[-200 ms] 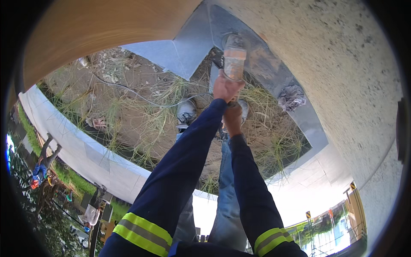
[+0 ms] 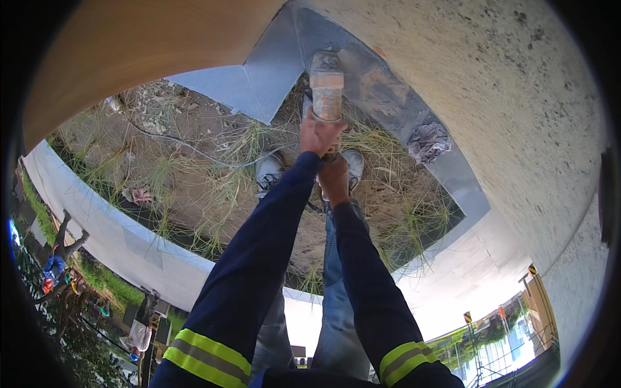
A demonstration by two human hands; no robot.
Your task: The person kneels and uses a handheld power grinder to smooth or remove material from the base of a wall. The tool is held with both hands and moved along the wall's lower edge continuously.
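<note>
My left hand (image 2: 318, 134) is wrapped round the front body of a dust-covered, orange and grey power tool (image 2: 326, 97). My right hand (image 2: 332, 171) grips its rear part, closer to me. The tool's far end lies over the grey slab (image 2: 372, 74), beside a pale angled panel (image 2: 262, 77); whether it touches the slab I cannot tell. A thin cable (image 2: 207, 154) runs over the dirt toward the tool. My boots (image 2: 268, 169) stand on either side below it. A crumpled rag (image 2: 428, 142) lies on the slab to the right.
A speckled pale wall (image 2: 517, 116) curves along the right and an orange-tan surface (image 2: 110, 52) arches at the upper left. Dirt with dry grass (image 2: 168, 181) surrounds my feet, bordered by a pale ledge (image 2: 116, 207). Two other people (image 2: 138, 336) (image 2: 55, 262) are beyond it at the left.
Both my hands and the tool sit further left in the view. The surrounding slab, rag and boots have shifted slightly left too. Both hands keep their grip.
</note>
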